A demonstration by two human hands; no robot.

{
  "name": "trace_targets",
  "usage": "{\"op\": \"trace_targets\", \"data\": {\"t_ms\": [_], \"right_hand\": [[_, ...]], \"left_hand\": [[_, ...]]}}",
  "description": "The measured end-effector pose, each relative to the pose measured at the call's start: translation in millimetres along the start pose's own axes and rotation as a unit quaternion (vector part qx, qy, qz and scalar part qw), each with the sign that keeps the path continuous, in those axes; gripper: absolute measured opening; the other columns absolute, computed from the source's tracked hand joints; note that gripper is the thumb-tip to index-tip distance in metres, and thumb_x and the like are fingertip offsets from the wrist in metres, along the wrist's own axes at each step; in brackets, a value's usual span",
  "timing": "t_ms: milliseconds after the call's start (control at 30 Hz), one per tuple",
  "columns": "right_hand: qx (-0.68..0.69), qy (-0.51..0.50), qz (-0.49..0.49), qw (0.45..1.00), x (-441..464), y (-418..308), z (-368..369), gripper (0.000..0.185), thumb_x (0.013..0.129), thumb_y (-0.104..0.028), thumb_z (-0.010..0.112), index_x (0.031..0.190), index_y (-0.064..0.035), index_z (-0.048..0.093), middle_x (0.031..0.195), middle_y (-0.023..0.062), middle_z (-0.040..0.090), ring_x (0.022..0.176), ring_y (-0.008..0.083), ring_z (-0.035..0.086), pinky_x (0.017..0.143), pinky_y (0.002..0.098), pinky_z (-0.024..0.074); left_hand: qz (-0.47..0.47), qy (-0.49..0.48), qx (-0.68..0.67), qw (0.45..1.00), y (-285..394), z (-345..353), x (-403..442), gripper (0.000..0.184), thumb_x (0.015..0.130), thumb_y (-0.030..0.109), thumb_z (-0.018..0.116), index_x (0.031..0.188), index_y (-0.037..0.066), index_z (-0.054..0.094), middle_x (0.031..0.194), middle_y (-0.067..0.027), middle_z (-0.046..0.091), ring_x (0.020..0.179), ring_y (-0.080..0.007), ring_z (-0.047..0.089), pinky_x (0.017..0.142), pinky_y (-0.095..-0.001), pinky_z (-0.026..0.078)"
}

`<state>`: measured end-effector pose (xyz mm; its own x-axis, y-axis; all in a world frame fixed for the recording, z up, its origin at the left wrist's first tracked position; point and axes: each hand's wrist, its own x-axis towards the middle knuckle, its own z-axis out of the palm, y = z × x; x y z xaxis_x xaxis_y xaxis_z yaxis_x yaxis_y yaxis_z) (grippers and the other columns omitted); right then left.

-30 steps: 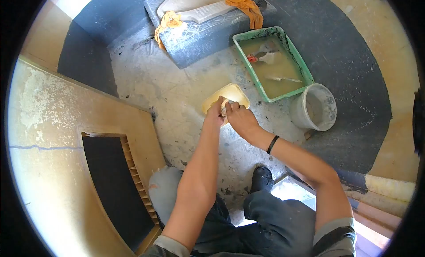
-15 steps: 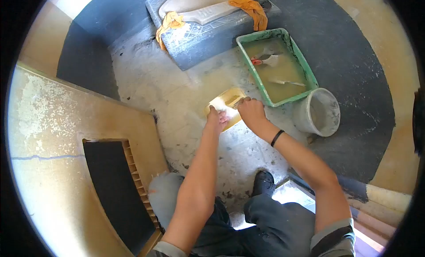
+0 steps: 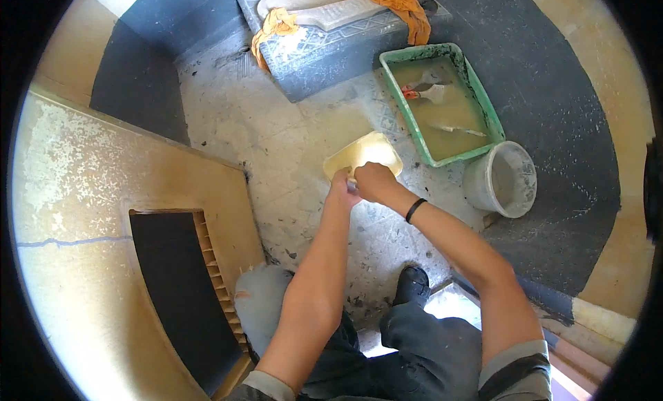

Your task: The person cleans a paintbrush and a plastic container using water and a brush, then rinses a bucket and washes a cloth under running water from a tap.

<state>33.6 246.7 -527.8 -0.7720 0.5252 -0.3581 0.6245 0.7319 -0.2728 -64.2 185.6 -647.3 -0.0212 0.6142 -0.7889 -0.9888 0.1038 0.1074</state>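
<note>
Closer together than half a second ago, the left hand [image 3: 343,188] and right hand [image 3: 376,181] meet at the near edge of a yellow plastic tub [image 3: 369,151] on the floor [image 3: 290,152], both curled; whatever they grip is hidden. To the right, a green tray [image 3: 469,153] of cloudy water [image 3: 459,111] stands beside a whitish bucket [image 3: 478,183].

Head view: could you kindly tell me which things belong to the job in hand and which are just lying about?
Apparently in use:
yellow tub
left hand and right hand at its near edge, grip unclear

Probably lying about:
green tray
plastic bucket
orange cloths
</note>
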Motion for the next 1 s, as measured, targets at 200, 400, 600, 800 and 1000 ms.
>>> {"op": "trace_targets", "data": {"t_ms": [200,400,600,800,1000], "right_hand": [[0.139,-0.065,-0.036,0.988,-8,22,-33,0.027,0.087,-0.028,0.068,0.095,-0.0024,0.075,0.082,0.0227,0.072,0.077,0.0346,0.07,0.075,0.0472,0.0537],[0.381,-0.155,0.086,0.907,-23,32,-61,0.033,0.099,-0.034,0.061,0.104,-0.0038,0.071,0.071,0.0045,0.059,0.052,0.0107,0.051,0.044,0.0285,0.0411],[0.65,-0.196,0.114,0.725,-40,48,-59,0.025,0.101,-0.035,0.058,0.099,-0.0104,0.061,0.073,-0.0006,0.053,0.047,0.0041,0.032,0.04,0.0223,0.0289],[0.751,-0.18,0.111,0.625,-42,64,-61,0.029,0.102,-0.038,0.058,0.112,-0.011,0.056,0.079,-0.0002,0.052,0.048,0.0022,0.032,0.04,0.018,0.0242],[0.698,-0.198,0.107,0.68,-53,52,-65,0.031,0.102,-0.04,0.057,0.113,-0.0109,0.058,0.074,-0.0018,0.048,0.046,0.0019,0.028,0.038,0.0183,0.0231]], "left_hand": [[-0.028,-0.004,0.01,1.0,10,23,-8,0.033,0.087,0.027,0.055,0.112,0.005,0.058,0.103,-0.0109,0.063,0.095,-0.0265,0.063,0.078,-0.0444,0.054],[0.097,-0.108,0.099,0.984,14,53,-39,0.045,0.093,0.046,0.052,0.113,0.006,0.059,0.107,-0.0117,0.065,0.095,-0.0264,0.065,0.081,-0.0436,0.054],[0.151,-0.161,0.118,0.968,24,68,-57,0.04,0.1,0.038,0.058,0.119,0.003,0.059,0.112,-0.0109,0.066,0.101,-0.0247,0.066,0.092,-0.0394,0.054],[0.167,-0.245,0.114,0.948,20,89,-70,0.035,0.097,0.021,0.066,0.123,-0.001,0.058,0.119,-0.0121,0.067,0.105,-0.0224,0.067,0.096,-0.0353,0.054],[0.181,-0.073,0.193,0.962,26,90,-58,0.035,0.094,0.025,0.072,0.114,-0.003,0.063,0.104,-0.0107,0.071,0.088,-0.0225,0.07,0.08,-0.0352,0.058]]}}
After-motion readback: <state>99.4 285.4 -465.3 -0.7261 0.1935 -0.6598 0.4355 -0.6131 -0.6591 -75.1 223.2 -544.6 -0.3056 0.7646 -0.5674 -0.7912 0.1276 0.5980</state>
